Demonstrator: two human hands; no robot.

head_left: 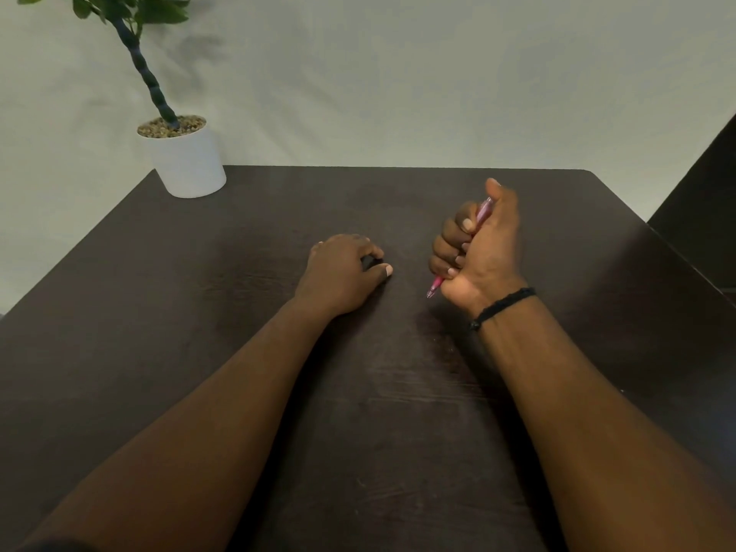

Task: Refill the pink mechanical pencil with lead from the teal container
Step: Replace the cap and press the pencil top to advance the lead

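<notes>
Right hand (476, 249) fisted around pink mechanical pencil (436, 286), tip down; left hand (342, 272) curled, knuckles-up on surface (378, 412), contents hidden.

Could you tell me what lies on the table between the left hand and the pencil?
Nothing: in the head view only bare table separates the left hand from the pencil.

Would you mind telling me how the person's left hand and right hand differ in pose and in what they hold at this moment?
The left hand lies low on the dark table, palm down; the right hand is raised, thumb up. The right hand is fisted around the pink mechanical pencil, tip pointing down; the left hand's curled fingers may cover something, but I cannot tell. The right wrist wears a black bracelet; the left is bare. Both forearms are bare.
</notes>
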